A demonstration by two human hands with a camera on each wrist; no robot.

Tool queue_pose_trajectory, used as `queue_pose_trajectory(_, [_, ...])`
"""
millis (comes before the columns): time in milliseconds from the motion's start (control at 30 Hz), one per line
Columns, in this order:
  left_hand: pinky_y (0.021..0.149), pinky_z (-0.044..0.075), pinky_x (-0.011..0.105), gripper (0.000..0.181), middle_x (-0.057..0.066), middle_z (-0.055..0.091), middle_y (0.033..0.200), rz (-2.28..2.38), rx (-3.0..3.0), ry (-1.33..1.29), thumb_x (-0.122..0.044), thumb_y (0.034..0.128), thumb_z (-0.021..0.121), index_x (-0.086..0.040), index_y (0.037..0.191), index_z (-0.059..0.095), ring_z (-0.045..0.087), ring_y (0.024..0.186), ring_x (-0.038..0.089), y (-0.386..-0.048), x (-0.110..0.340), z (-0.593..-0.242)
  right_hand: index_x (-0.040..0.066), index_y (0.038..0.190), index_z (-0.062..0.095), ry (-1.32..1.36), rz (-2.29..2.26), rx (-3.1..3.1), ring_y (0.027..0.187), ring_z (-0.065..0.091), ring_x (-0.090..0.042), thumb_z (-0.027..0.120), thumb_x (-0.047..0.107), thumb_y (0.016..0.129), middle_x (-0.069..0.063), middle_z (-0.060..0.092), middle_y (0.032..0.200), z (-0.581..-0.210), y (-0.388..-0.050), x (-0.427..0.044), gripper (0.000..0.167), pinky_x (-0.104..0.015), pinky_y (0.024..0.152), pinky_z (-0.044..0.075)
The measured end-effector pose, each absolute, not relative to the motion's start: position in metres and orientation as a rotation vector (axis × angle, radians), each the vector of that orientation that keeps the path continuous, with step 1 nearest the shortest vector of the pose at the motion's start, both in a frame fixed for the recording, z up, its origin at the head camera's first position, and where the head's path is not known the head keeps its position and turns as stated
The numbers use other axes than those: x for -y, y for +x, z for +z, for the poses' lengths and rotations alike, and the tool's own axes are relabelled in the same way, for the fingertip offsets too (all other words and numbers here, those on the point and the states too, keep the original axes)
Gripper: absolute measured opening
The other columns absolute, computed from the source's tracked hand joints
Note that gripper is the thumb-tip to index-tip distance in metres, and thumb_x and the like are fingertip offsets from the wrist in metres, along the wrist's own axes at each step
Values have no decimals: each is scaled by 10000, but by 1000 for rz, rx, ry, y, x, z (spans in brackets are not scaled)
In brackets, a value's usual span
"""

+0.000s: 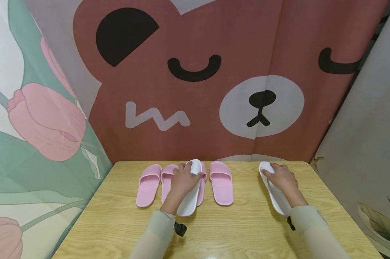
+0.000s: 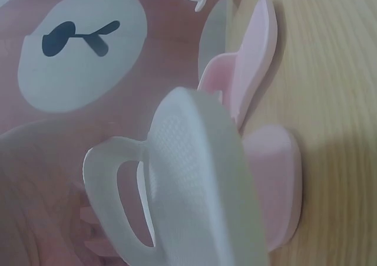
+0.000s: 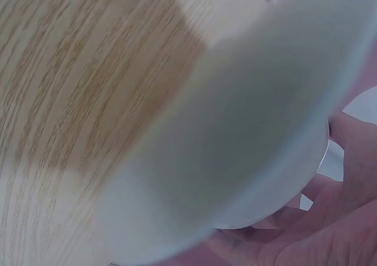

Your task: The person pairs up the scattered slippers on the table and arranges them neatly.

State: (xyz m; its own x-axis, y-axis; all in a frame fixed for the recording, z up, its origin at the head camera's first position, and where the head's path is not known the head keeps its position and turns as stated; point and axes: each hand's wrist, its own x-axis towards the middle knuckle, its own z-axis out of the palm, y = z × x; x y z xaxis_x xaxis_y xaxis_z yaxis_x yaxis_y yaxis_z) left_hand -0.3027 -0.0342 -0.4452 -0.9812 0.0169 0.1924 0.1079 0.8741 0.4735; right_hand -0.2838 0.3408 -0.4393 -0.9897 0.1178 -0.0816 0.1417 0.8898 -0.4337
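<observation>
My left hand (image 1: 186,179) grips a white slipper (image 1: 189,202) by its strap area, over the middle pink slippers. In the left wrist view this white slipper (image 2: 194,177) is tilted, its open strap facing the hand, with pink slippers (image 2: 274,189) behind it. Towards the right of the table, my right hand (image 1: 283,178) holds a second white slipper (image 1: 277,197) with the thumb on its near side. The right wrist view shows that slipper (image 3: 235,124) large and blurred, tilted above the wood, with curled fingers (image 3: 318,230) at its strap side.
Pink slippers stand in a row along the table's back: one at the left end (image 1: 148,187), one at the right end (image 1: 222,185), others partly hidden by my left hand. Behind the wooden table (image 1: 234,230) hangs a bear-print cloth (image 1: 208,144); more printed cloth flanks both sides.
</observation>
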Motion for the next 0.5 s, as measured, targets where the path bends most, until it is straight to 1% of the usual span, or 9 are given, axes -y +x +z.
queue_pose_trajectory(200, [796,512,529,777,187,512,1409,-774,2859,-109,-608,853,677,-168,1473,517,497,1165,429,-301,28,-446,-40,1543,319,204,-698,-2999,1265,357,-645,469,586,1006,-421,295,1472,-441,-285,-341,838,-724,969,377])
queue_pose_trajectory(500, [859,505,564,729,189,487,1436,-789,2888,-131,-573,887,662,-181,1480,502,472,1227,450,-300,20,-441,-34,1545,320,221,-705,-2988,1272,355,-637,478,582,1006,-414,288,1480,-440,-288,-338,833,-721,981,370])
